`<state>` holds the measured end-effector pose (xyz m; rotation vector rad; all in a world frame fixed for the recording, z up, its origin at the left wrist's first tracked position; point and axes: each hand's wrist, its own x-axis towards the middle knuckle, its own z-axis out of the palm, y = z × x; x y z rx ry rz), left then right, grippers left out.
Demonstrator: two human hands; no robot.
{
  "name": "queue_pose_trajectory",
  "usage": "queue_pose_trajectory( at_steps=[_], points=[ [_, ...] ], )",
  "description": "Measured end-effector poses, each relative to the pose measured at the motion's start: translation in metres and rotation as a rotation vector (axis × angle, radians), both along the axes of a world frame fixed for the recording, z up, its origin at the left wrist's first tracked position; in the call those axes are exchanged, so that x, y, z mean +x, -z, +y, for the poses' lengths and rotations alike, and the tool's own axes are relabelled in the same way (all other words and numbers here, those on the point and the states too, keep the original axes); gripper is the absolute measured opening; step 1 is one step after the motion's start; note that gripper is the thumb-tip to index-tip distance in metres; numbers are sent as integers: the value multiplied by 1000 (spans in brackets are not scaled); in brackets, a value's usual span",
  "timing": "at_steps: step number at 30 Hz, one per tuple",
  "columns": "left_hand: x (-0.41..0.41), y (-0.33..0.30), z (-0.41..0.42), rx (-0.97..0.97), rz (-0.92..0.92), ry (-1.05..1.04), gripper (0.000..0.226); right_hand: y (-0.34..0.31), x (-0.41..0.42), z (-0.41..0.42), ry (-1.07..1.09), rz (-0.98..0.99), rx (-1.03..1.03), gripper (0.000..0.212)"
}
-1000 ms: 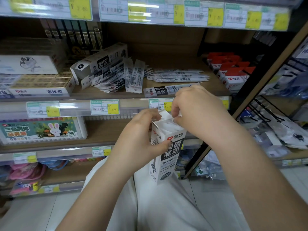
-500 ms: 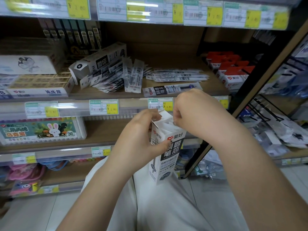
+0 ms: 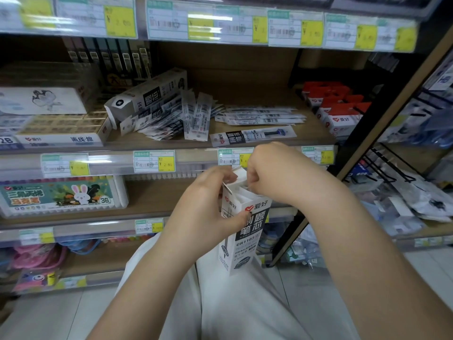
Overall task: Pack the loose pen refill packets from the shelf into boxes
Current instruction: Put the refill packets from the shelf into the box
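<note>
I see the brown wooden shelf [image 3: 245, 143] running across the middle of the head view, and most of the job is still lying on it. Near its left end a long white-and-black cardboard box [image 3: 147, 99] lies tipped on its side, with a fan of loose white pen refill packets [image 3: 171, 119] spilling towards the front edge. A flatter stack of packets [image 3: 262, 116] sits mid-shelf, and a single packet [image 3: 252, 137] lies along the front edge, long axis left to right.

Below that edge my left hand [image 3: 208, 207] grips a tall white refill box [image 3: 245, 229], upright, mouth up, white packets already standing inside. My right hand [image 3: 274, 170] is at the mouth, fingers curled, pinching at the flap or packet tops; I cannot tell which.

I judge the single packet, just above my right hand, the nearest next pick.
</note>
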<state>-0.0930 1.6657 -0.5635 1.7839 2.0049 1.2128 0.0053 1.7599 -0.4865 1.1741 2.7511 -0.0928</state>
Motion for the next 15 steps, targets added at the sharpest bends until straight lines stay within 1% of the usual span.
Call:
queue_pose_trajectory(
  at_steps=[2, 4, 6, 8, 10, 11, 12, 13, 15],
  points=[
    [0, -1, 0, -6, -4, -3, 59, 0, 0, 1, -16, -20, -25, 8],
    [-1, -2, 0, -12, 1, -6, 58, -2, 1, 1, -38, -7, -56, 10],
    [-3, -2, 0, -12, 7, -18, 56, -4, 3, 1, -57, 49, -103, 16],
    [-5, -3, -1, -20, 7, -30, 55, -4, 6, 3, -69, 194, -179, 18],
    [-5, -3, -1, -23, 11, -29, 54, -4, 9, 8, -29, 457, -233, 17],
    [-5, -3, -1, -24, 10, -25, 53, -3, 11, 15, 19, 582, -228, 16],
    [-4, -3, -1, -28, 8, -22, 52, 0, 12, 24, 71, 663, -185, 14],
    [-3, -3, -1, -32, 3, -20, 52, 3, 14, 35, 116, 700, -108, 13],
    [-2, -4, -1, -40, -9, -21, 52, 10, 13, 60, 164, 719, 21, 8]
  ],
)
